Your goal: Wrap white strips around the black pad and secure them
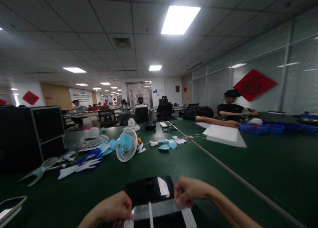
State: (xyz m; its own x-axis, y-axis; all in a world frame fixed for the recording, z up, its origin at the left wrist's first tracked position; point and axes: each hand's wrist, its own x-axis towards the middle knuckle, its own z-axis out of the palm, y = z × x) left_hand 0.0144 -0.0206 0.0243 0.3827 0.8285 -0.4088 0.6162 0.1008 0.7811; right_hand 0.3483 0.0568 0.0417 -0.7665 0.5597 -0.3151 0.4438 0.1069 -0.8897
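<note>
At the bottom centre, my left hand [115,206] pinches the left end of a clear plastic sheet [162,206] with white strips. Its right end is pinched in my right hand [187,191]. The sheet is stretched between both hands over something dark whose shape is partly cut off by the frame. Just beyond it a black object [139,190] lies on the green table [159,165], with a white piece [163,186] on its right part, close to my right fingers.
A fan [127,144], blue blades [167,144], gloves [85,165] and a black computer case [32,135] stand or lie to the left and ahead. A phone [11,206] is at the lower left. White sheets [222,133], blue trays [253,128] and two people are at the right.
</note>
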